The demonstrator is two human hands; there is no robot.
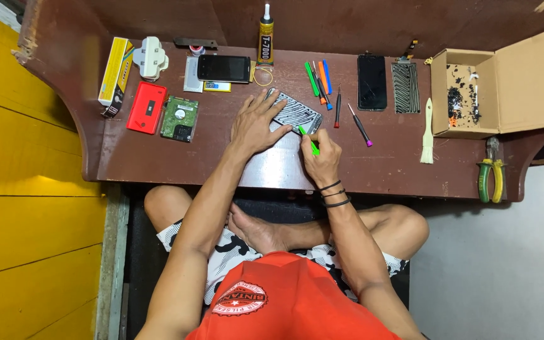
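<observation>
An opened phone body point(296, 112) with its inner frame showing lies on the brown table point(158, 157). My left hand point(254, 126) rests flat on the table, fingers spread, fingertips touching the phone's left edge. My right hand point(322, 157) grips a small green tool point(308, 140) whose tip touches the phone's lower right edge.
Several screwdrivers and pens point(322, 82) lie right of the phone. A black phone point(371, 82), a grille-like part point(405, 87), a brush point(427, 135), an open cardboard box point(473, 94), pliers point(491, 176), a glue tube point(266, 38), a red phone point(146, 108) and a hard drive point(179, 118) surround the spot.
</observation>
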